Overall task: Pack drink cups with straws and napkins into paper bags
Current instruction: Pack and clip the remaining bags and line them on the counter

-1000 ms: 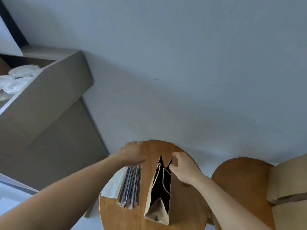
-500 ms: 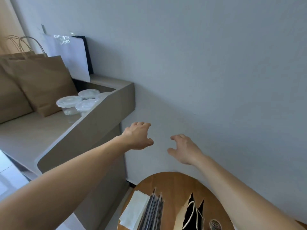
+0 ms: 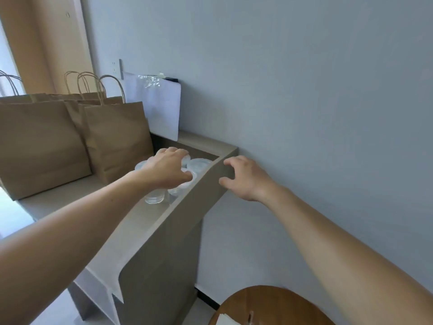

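Several clear plastic cups with lids (image 3: 199, 164) stand in a cluster on the grey counter (image 3: 131, 233), close to its raised end wall. My left hand (image 3: 167, 170) reaches over the cluster, its fingers spread and arched across the lids; beneath it shows one cup's clear base (image 3: 154, 198). Whether the fingers grip a lid is unclear. My right hand (image 3: 243, 177) hovers just outside the end wall with its fingers loosely curled and nothing in it. Brown paper bags (image 3: 117, 141) with twisted handles stand behind the cups.
A larger brown bag (image 3: 39, 146) stands at the left. A white board (image 3: 161, 109) leans on the wall behind the bags. The round wooden table (image 3: 269, 306) with white napkins (image 3: 225, 321) shows at the bottom right, below my right arm.
Both hands left the open bag on the round table and swung up and left to the counter. My left hand now lies over the cups; the view turned with them.
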`<state>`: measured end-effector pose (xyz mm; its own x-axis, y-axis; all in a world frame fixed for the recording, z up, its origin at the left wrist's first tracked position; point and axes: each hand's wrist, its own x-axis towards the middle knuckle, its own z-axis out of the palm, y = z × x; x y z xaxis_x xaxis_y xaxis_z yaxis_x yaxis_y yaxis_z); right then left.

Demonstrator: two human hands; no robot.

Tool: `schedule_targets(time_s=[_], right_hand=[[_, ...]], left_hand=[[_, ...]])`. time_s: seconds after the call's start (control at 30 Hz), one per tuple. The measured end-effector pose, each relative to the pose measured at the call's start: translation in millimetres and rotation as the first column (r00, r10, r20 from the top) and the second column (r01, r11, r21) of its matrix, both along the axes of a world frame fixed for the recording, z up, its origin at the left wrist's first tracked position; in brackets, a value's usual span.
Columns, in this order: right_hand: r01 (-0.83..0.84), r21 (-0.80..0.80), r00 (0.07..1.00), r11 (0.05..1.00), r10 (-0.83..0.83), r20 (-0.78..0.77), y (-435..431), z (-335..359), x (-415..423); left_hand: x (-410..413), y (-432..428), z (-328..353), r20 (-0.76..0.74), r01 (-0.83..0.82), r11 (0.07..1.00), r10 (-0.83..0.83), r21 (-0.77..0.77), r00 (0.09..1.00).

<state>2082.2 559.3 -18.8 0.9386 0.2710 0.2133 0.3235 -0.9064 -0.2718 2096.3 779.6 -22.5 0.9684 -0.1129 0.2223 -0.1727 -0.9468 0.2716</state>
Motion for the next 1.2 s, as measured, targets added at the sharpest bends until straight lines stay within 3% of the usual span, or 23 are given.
schedule_targets(time_s=[0.2, 0.37, 0.57, 0.73, 1.03, 1.2], right_hand=[[-0.064, -0.098, 0.989, 0.993, 0.050, -0.139, 79, -4, 41], [-0.089, -0.289, 0.981, 0.953, 0.034, -0.190, 124, -16, 67], [-0.125, -0.281, 0.936, 0.952, 0.019, -0.351, 141, -21, 88], [-0.143, -0.322, 0.930, 0.936, 0.016, -0.366, 141, -24, 94], [-0.090, -0.231, 0.958, 0.969, 0.020, -0.288, 136, -25, 94], [-0.036, -0.053, 0.967, 0.998, 0.021, -0.256, 134, 5, 91]], left_hand=[[12, 74, -20, -0.049, -0.092, 0.996, 0.092, -0.001, 0.995], [20, 109, -41, -0.100, -0.115, 0.993, 0.111, -0.032, 0.989], [28, 126, -53, -0.129, -0.092, 0.995, 0.087, -0.036, 0.988], [33, 129, -57, -0.139, -0.072, 0.997, 0.066, -0.039, 0.988], [36, 123, -50, -0.058, -0.033, 0.999, 0.030, -0.041, 0.998], [36, 118, -34, 0.014, -0.038, 0.997, 0.039, -0.067, 0.999]])
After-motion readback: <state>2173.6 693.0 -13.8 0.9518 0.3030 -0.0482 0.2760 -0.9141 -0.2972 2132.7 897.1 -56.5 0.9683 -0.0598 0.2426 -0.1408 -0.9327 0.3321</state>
